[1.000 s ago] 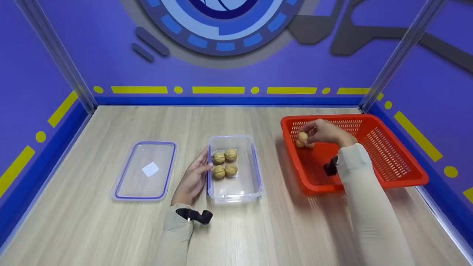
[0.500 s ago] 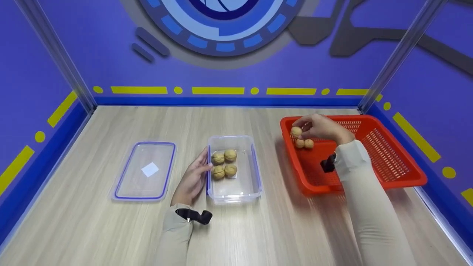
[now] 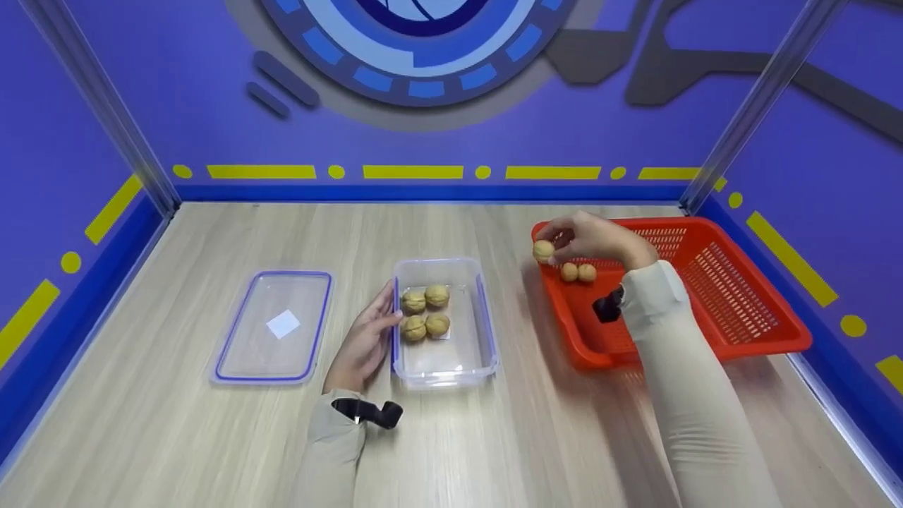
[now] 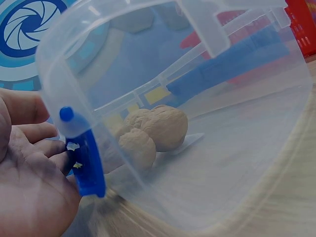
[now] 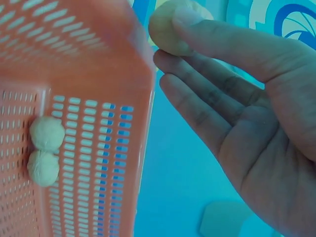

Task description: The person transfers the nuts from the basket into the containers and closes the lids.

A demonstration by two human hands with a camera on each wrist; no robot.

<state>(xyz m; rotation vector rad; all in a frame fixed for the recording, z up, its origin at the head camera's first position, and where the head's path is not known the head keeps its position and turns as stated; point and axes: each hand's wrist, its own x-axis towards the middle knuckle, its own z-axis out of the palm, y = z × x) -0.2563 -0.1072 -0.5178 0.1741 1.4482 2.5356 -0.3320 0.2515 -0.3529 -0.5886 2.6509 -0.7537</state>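
Red basket rim [image 3: 558,314] lies near the right grip [image 3: 592,237] pinching a walnut [image 3: 542,250]; uncurled left grip [image 3: 362,346] touches clear box [image 3: 444,378].

"What's at the back?"

"A purple-blue far wall [image 3: 423,149], with a big round picture [image 3: 427,60] on it and yellow dashes [image 3: 413,171] and dots along the bottom."

"And the sides?"

"A left wall [image 3: 42,162] and a right wall [image 3: 832,176], much the same colours, with gray posts [image 3: 104,106] in the far corners."

"Anything lying on the left?"

"A clear lid [image 3: 271,356] with a purple edge, flat on the pale wood-grain surface [image 3: 444,451]. A white square [image 3: 283,324] shows at its middle."
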